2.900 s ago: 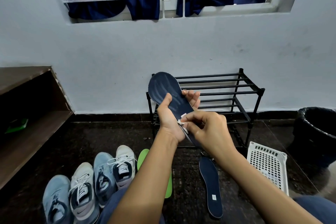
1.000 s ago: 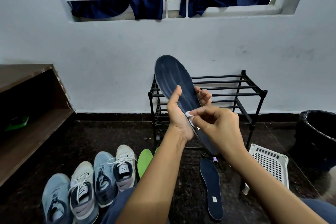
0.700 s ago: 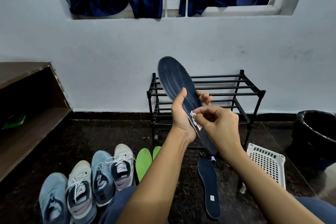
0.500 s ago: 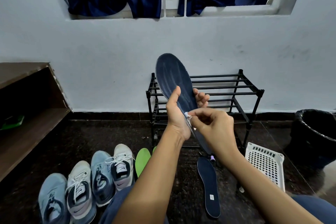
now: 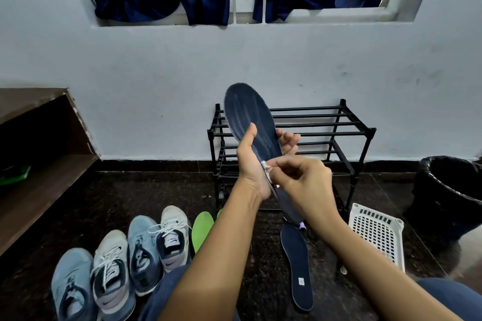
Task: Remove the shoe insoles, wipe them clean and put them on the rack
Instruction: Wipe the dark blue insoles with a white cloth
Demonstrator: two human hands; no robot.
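On my feed both hands are up together in front of the rack (image 5: 326,133), which stands on the floor (image 5: 130,190) against the wall (image 5: 156,73). My left hand (image 5: 251,164) grips a dark blue insole (image 5: 250,114) around its middle, with the thumb laid across the ribbed face and the fingertips curling round the far edge. The insole is tilted, its toe end up and to the left above the rack's top bars and its heel end running down to the right behind my right hand (image 5: 302,185). That hand pinches a small white wipe (image 5: 266,165) between thumb and forefinger and holds it on the insole's near edge, right beside the left palm (the two hands look to be touching there, though I cannot be sure). A second insole (image 5: 297,263), also dark, lies flat on the floor between my forearms, with a small white label near its close end. Four shoes (image 5: 130,260) sit in a row at the lower left, and a green insole (image 5: 202,229) lies just right of them, partly hidden by my left forearm. A white basket (image 5: 375,237) is right of the rack, with a black bin (image 5: 448,190) beyond it. A wooden shelf (image 5: 44,185) fills the left edge.
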